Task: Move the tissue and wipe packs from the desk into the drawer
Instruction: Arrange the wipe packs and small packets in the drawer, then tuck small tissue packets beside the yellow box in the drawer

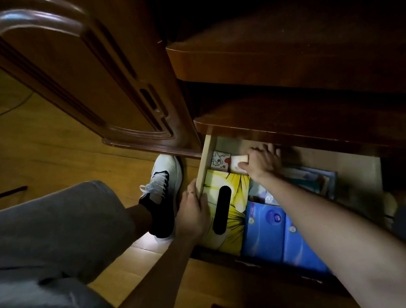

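Observation:
The bottom drawer (204,163) of a dark wooden desk stands pulled out. Inside lie a yellow tissue box (237,195) with a black oval slot, two blue wipe packs (266,230) side by side, and a small white pack with a cartoon print (220,160) at the back left. My left hand (194,211) grips the drawer's pale left wall. My right hand (263,161) reaches deep into the drawer and holds a small pale pack (239,163) next to the cartoon pack, under the shelf above.
Papers or booklets (311,179) lie in the drawer's right half. A carved cabinet door (74,74) hangs open to the left. My foot in a black-and-white sneaker (162,194) rests on the wooden floor (32,153) beside the drawer.

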`<state>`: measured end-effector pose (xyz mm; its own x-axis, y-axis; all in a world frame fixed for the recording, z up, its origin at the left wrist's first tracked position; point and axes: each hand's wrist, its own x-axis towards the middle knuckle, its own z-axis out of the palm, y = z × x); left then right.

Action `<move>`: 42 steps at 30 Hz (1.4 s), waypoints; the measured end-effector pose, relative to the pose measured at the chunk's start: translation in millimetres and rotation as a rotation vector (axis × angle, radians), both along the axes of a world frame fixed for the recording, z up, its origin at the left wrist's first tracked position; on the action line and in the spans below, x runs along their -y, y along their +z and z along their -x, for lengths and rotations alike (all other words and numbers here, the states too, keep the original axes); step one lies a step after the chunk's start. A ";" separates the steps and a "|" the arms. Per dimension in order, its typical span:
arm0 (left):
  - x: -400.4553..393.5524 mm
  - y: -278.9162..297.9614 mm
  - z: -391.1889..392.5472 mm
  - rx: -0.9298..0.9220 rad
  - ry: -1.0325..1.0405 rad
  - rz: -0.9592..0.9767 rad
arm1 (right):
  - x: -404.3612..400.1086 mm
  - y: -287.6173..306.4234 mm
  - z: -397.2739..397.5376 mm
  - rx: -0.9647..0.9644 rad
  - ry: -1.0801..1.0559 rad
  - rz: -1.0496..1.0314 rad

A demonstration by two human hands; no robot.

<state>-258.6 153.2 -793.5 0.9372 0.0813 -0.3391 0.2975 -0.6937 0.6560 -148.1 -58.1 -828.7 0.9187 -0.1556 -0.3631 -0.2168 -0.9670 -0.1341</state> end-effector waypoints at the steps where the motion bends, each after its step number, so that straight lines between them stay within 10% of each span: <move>1: -0.1 -1.1 -1.0 0.000 -0.003 -0.003 | 0.7 -1.6 -0.6 -0.019 0.010 0.012; 9: -1.6 -10.9 -3.2 0.039 -0.009 -0.008 | 5.8 -2.4 -0.4 -0.122 -0.070 -0.359; 14: -1.4 -11.2 -3.0 0.055 -0.020 0.002 | 45.9 4.7 23.0 0.017 0.016 -0.085; 22: -5.3 1.2 -8.7 -0.033 -0.091 0.012 | 90.0 35.0 48.6 -0.354 -0.119 -0.329; 30: 3.6 117.3 -49.5 0.182 -0.320 -0.236 | 85.6 156.6 73.7 -0.265 0.137 -0.387; 38: 59.2 355.1 -70.5 0.952 -0.416 -0.153 | 118.8 392.5 112.6 0.398 0.185 -0.565; 42: 97.0 448.0 -89.3 1.140 -0.437 -0.124 | 144.6 490.2 103.1 0.764 0.170 -0.332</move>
<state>-169.3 56.2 -345.4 0.6489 -0.3404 0.6805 -0.6765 -0.6673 0.3114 -251.3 -202.6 -338.5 0.9315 0.0118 0.3636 0.1934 -0.8627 -0.4673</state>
